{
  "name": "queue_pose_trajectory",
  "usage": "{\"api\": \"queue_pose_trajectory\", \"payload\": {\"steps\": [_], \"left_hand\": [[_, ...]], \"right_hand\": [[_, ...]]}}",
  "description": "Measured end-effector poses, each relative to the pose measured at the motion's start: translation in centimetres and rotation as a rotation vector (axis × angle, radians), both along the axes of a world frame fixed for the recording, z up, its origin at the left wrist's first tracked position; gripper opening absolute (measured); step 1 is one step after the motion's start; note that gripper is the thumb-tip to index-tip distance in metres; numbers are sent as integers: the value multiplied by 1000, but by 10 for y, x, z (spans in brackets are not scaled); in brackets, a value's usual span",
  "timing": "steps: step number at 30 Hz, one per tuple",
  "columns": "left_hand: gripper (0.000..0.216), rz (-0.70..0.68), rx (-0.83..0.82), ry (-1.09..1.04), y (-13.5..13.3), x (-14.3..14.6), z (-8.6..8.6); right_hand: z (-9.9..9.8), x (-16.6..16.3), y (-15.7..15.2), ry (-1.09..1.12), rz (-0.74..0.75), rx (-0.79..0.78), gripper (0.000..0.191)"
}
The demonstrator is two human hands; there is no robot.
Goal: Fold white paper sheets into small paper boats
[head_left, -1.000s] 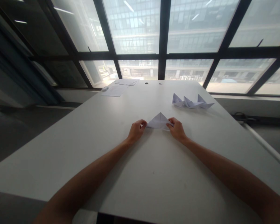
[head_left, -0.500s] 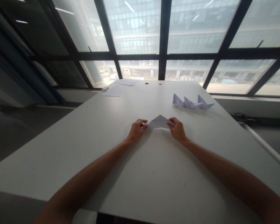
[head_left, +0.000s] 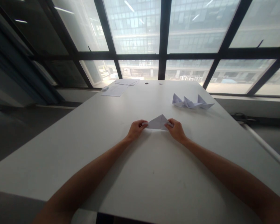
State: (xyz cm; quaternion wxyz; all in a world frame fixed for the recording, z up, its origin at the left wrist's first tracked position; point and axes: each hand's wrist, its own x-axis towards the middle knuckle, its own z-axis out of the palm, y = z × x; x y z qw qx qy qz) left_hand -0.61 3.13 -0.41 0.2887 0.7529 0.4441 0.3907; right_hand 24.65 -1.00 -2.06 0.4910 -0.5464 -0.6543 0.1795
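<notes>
1. Left hand (head_left: 135, 130) and right hand (head_left: 177, 130) have their fingers clamped on the corners of the folded paper triangle (head_left: 158, 122), mid-tabletop (head_left: 140, 161).
2. Uneven pulling could tear or skew its crease.

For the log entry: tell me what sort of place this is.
Likely an office or meeting room in a city building: a long white table, a wall of dark-framed windows facing another office block, and loose paper sheets at the far end.
</notes>
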Motion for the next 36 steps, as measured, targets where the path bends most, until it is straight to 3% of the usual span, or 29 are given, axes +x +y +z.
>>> {"api": "queue_pose_trajectory", "payload": {"steps": [6, 10, 19, 23, 31, 36], "left_hand": [[35, -10, -115, -300, 2, -3, 0], [34, 6, -157, -383, 3, -3, 0], [31, -52, -50, -128, 0, -3, 0], [30, -41, -98, -38, 0, 0, -1], [28, -54, -176, 3, -5, 2, 7], [37, -51, -298, -147, 1, -3, 4]], "right_hand": [[-1, 1, 2, 16, -14, -25, 13], [-3, 1, 3, 42, 2, -37, 13], [-2, 1, 2, 68, 13, -14, 14], [-2, 1, 2, 55, 16, -15, 14], [0, -2, 0, 40, 28, 9, 15], [5, -5, 0, 263, 41, 16, 33]]}}
